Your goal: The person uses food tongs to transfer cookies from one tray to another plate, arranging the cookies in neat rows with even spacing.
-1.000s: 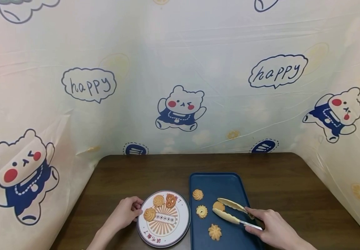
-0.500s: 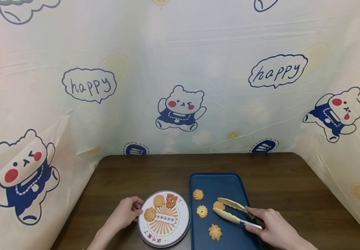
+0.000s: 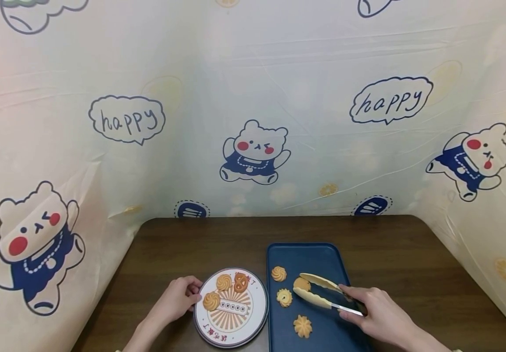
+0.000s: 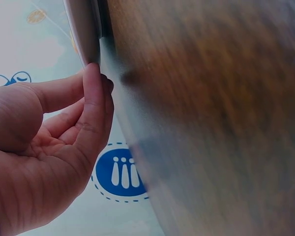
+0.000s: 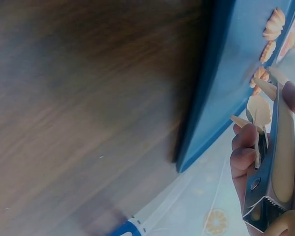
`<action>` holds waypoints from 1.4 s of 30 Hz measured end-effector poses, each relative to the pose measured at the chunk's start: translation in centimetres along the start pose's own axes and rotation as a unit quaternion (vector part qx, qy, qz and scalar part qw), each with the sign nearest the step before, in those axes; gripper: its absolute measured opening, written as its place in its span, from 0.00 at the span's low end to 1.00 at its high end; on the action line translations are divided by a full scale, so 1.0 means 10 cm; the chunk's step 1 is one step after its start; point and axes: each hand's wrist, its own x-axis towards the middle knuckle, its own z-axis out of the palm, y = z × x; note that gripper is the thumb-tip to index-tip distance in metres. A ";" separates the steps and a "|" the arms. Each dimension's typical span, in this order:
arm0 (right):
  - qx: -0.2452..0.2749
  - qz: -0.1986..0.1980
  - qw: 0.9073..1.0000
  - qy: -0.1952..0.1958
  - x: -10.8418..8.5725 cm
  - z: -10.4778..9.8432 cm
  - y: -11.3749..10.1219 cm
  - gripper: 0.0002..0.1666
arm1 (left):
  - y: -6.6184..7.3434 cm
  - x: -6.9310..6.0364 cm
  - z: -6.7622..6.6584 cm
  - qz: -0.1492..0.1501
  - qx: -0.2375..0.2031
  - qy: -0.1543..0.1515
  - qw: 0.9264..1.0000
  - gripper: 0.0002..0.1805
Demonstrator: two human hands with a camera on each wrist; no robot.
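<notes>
My left hand [image 3: 176, 299] pinches the left rim of a round white plate [image 3: 253, 315] between thumb and fingers; the left wrist view shows this grip on the plate edge [image 4: 83, 29]. Two swirl cookies [image 3: 211, 301] and a pretzel [image 3: 241, 282] lie on the plate. With my right hand [image 3: 380, 313] I hold metal tongs [image 3: 312, 297] with cream tips above the blue tray [image 3: 323, 259]. Between those tips is a round cookie [image 3: 302, 283]; whether it is off the tray I cannot tell. The right wrist view shows fingers and thumb around the tongs [image 5: 283, 152].
On the tray's left side lie a swirl cookie [image 3: 279, 274], a ring-shaped cookie [image 3: 284, 297] and a flower-shaped cookie [image 3: 303, 326]. The plate stands close against the tray's left edge, with another rim showing beneath it. A brown table [image 3: 218, 239] meets a printed curtain [image 3: 253, 73] behind.
Over the last half second the tongs, the round cookie and my right hand have shifted slightly left and away from me. My left hand and the plate stay put.
</notes>
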 end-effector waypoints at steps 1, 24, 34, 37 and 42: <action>0.003 -0.003 1.000 -0.001 0.01 0.01 -0.02 0.37 | 0.00 0.00 0.00 0.000 0.000 0.000 1.000 0.09; 0.013 -0.123 0.992 0.030 0.38 0.28 -0.43 0.33 | -0.03 0.02 0.01 -0.002 -0.001 0.001 1.000 0.09; 0.016 -0.126 0.992 -0.009 0.56 0.40 -0.62 0.32 | -0.01 0.01 0.01 0.003 0.004 -0.001 1.000 0.09; 0.011 -0.121 0.992 -0.022 0.61 0.45 -0.67 0.33 | 0.00 0.00 0.00 0.004 0.005 -0.001 1.000 0.09; -0.002 -0.132 0.991 -0.035 0.70 0.52 -0.73 0.33 | -0.01 0.01 0.00 -0.005 0.008 -0.004 1.000 0.09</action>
